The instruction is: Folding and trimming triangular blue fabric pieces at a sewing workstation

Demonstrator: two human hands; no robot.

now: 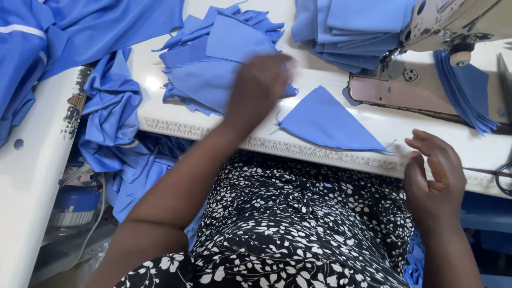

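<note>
Right hand (434,170) half-open, empty, left hand (260,85) on blue fabric pile (213,69)

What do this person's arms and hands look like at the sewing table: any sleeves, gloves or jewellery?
Both forearms are bare, with no sleeves reaching them. The left hand is blurred, so small details cannot be told. The right hand is bare: no glove, ring or watch shows. The person wears a black garment with a small white flower print, seen across the lap and by the left upper arm.
</note>
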